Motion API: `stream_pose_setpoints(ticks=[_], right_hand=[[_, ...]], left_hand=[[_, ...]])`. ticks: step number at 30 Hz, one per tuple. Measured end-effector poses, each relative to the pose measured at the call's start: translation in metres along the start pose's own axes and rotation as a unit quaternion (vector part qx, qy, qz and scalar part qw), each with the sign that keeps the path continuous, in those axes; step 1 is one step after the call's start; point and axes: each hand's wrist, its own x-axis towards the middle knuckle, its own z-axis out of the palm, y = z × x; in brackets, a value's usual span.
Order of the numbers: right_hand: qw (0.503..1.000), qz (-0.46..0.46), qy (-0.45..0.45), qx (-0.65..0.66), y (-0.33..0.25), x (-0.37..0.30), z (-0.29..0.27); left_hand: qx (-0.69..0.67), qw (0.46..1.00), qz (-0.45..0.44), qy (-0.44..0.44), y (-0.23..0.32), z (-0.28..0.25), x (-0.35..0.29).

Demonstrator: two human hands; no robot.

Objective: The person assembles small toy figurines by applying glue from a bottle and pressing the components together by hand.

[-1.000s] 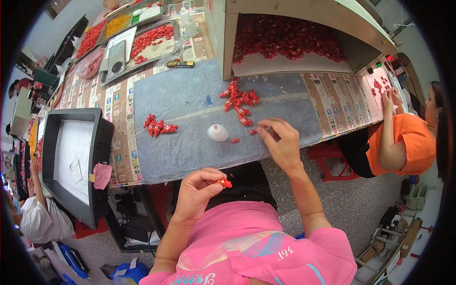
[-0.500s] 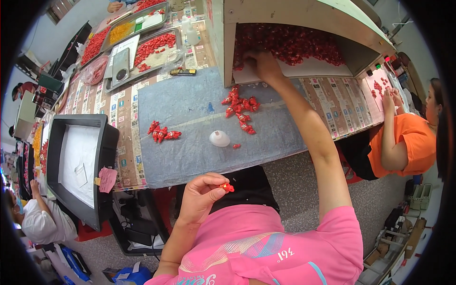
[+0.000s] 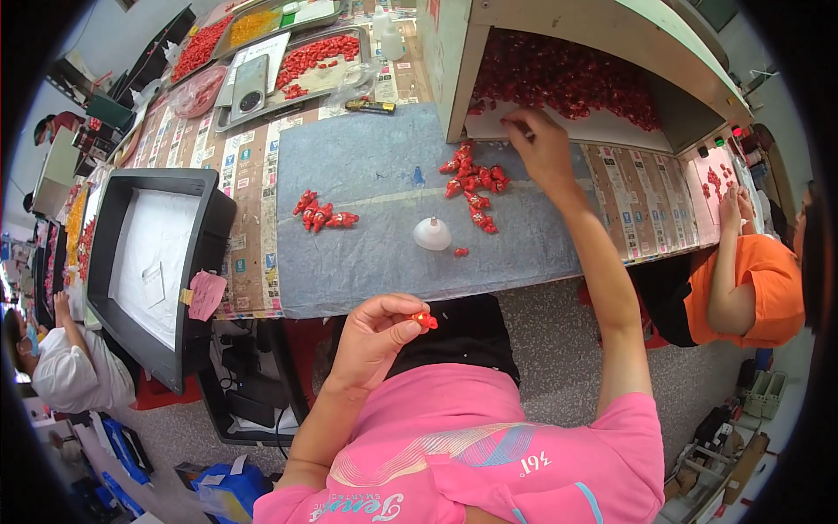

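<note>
My left hand (image 3: 377, 333) is raised near my chest and pinches a small red piece (image 3: 425, 320) between thumb and fingers. My right hand (image 3: 543, 147) reaches far forward to the mouth of the box-like hopper (image 3: 567, 52), fingers down at the pile of red pieces (image 3: 567, 83) spilling from it. Whether it grips one I cannot tell. A loose heap of red pieces (image 3: 471, 179) lies just left of that hand on the grey mat (image 3: 367, 175). A smaller row of red pieces (image 3: 321, 212) and a white cone-shaped cap (image 3: 432, 232) sit nearer me.
A black tray with a white liner (image 3: 153, 262) stands at the left table edge with a pink note stuck on it. Metal trays of red and yellow pieces (image 3: 288, 44) sit at the back. A person in orange (image 3: 751, 279) works at the right; another person sits low left.
My right hand moved from the near mat forward to the hopper opening and shifted slightly lower along its edge. My left hand stayed near my chest with the red piece.
</note>
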Motion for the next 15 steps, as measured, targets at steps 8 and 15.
stream_pose_setpoints(ticks=[8,15], right_hand=[[0.911,0.134,-0.228,0.316,-0.131,-0.126,-0.032],[0.849,0.226,-0.180,0.442,-0.150,-0.157,-0.027]], left_hand=[[0.027,1.000,-0.009,-0.001,-0.002,0.006,0.002],[0.059,0.998,-0.013,-0.010,-0.003,0.011,0.003]])
